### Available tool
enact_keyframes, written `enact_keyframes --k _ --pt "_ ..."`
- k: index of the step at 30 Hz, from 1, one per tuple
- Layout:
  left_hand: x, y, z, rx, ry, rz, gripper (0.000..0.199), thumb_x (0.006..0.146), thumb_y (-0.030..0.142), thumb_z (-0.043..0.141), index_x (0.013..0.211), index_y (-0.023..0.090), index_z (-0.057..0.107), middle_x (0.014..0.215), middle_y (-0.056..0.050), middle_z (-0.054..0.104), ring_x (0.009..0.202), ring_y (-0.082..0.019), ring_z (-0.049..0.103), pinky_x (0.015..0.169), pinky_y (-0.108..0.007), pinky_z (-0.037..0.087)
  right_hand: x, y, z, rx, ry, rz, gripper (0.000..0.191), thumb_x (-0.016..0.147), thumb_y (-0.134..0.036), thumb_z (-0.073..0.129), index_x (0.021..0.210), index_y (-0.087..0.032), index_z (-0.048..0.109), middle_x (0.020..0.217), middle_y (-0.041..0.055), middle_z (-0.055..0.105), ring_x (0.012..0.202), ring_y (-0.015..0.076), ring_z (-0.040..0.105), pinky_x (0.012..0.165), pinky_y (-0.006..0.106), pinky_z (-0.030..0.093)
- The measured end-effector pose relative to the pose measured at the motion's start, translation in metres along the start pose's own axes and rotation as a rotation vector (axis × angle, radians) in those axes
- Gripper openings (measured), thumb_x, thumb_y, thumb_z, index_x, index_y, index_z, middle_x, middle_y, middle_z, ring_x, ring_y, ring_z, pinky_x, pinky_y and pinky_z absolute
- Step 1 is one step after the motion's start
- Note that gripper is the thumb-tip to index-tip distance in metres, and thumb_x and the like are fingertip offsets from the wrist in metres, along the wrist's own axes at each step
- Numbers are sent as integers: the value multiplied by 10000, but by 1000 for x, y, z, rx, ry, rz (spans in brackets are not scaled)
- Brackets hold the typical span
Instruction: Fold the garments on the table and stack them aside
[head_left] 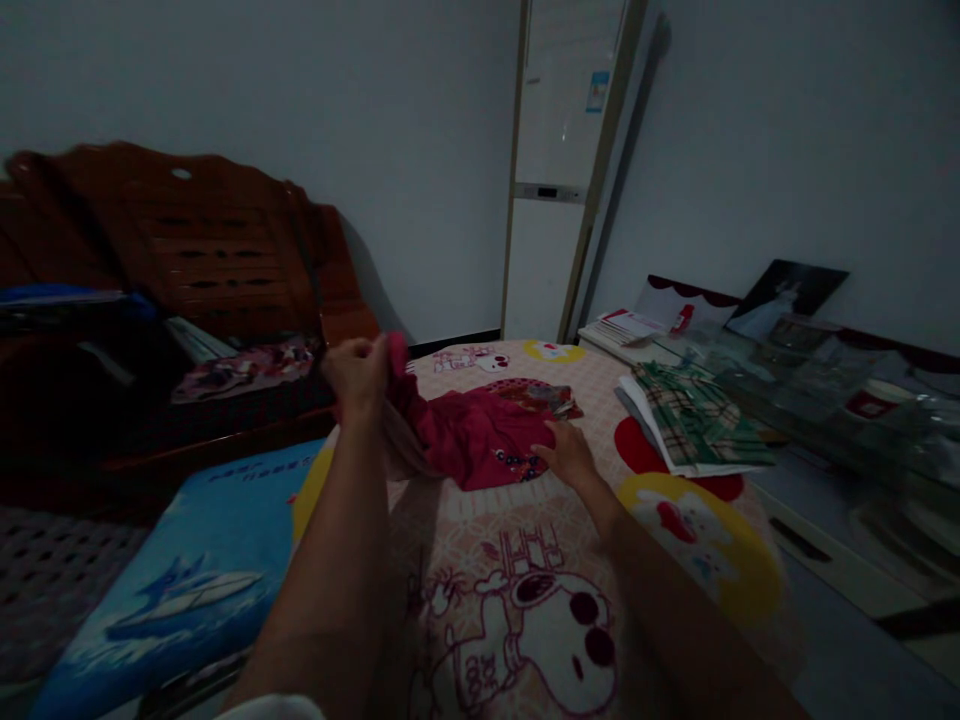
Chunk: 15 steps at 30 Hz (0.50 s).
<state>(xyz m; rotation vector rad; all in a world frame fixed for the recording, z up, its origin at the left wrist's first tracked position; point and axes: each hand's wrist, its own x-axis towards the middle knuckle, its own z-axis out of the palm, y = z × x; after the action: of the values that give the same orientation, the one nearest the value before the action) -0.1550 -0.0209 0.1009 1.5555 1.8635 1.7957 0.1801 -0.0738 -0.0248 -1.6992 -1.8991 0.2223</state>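
Observation:
A dark pink garment with small beads near its lower right edge lies on a table covered by a patterned cloth. My left hand pinches one end of the garment and holds it raised off the cloth. At the other end, my right hand touches the garment, its fingers apart and resting on the fabric. Behind the pink garment a patterned red and grey cloth piece shows in part.
Folded green plaid clothing lies at the table's right. Beyond it is a glass-topped cabinet with papers and a cup. A wooden bench and a blue printed cushion are at left. A white air conditioner stands behind.

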Motion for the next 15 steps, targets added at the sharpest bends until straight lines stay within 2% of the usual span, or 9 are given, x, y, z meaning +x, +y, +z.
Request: enact_keyframes --k 1,2,3,6,7,9,11,13,15 --pt "-12 0 8 208 -75 23 300 779 461 617 647 192 622 690 -86 648 870 -297 643 774 -423 459 0 0 3 -22 -19 -8 491 815 -342 703 1259 -142 640 1335 200 598 1282 324 521 1072 472 391" --pt "-23 -1 18 351 -226 90 274 734 449 684 787 180 695 844 -118 710 979 -329 639 847 -449 461 1 1 5 -35 -39 -14 483 820 -341 702 1256 -143 643 1343 199 591 1290 320 515 1076 469 388" --pt "-35 -1 29 450 -402 177 371 702 454 728 954 182 723 1030 -145 724 1116 -361 599 936 -481 438 2 2 6 -42 -56 -18 472 824 -343 700 1250 -147 649 1349 196 587 1295 316 513 1079 468 387" --pt "-65 -1 65 598 -917 407 794 656 564 769 1357 245 575 1465 -146 521 1427 -414 323 1127 -598 244 3 7 9 -41 -71 -31 454 822 -352 706 1231 -160 667 1358 189 585 1289 316 526 1076 470 401" --pt "-70 -1 77 631 -1024 438 960 623 586 788 1461 251 462 1548 -156 414 1464 -423 246 1144 -622 192 3 9 9 -34 -66 -42 452 817 -347 710 1227 -158 672 1358 190 588 1286 318 532 1076 471 406" --pt "-75 -1 97 715 -1120 421 1243 530 613 832 1565 238 256 1620 -206 228 1489 -457 141 1140 -668 137 1 14 7 -7 -53 -68 453 804 -327 720 1220 -155 679 1358 189 592 1282 319 542 1079 470 413" --pt "-72 -1 110 779 -1134 361 1364 467 635 848 1580 202 188 1602 -255 236 1470 -479 193 1131 -680 149 -1 19 3 41 -35 -88 445 793 -304 723 1212 -161 687 1358 179 599 1280 315 550 1083 468 418" --pt "-68 0 116 807 -1127 320 1251 489 626 837 1534 175 319 1508 -267 418 1387 -462 384 1120 -617 261 -4 23 -1 97 -15 -89 418 786 -289 718 1190 -184 701 1341 155 620 1267 304 566 1081 461 428" --pt "-66 0 117 788 -1099 314 955 564 583 810 1377 160 540 1345 -252 593 1246 -426 553 1046 -513 403 -8 27 -6 139 6 -69 379 793 -280 700 1163 -205 714 1300 130 652 1233 289 595 1066 450 446"
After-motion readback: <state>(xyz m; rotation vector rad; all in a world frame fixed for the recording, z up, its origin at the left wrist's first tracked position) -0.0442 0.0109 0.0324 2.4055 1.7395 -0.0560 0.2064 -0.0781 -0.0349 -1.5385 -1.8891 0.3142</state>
